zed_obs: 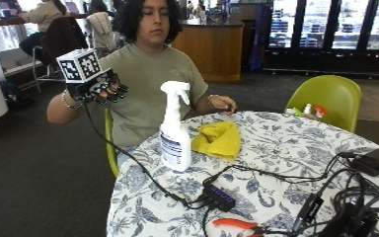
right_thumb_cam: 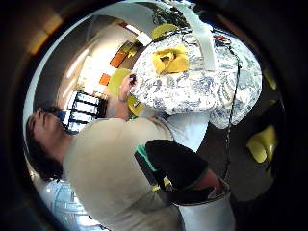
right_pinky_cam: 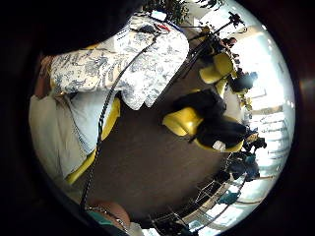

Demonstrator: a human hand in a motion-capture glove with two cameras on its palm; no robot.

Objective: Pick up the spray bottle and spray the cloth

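Your right hand hung raised off the tabletop's edge, fingers seemingly loosely curled, empty; bottle stood untouched beside cloth, awaiting pickup.

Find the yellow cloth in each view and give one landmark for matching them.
Outside view: cloth lies on the table beside the spray bottle.
Thumb side: cloth on the patterned tablecloth.
Little finger side: not in it.
Shared landmark: the tablecloth.
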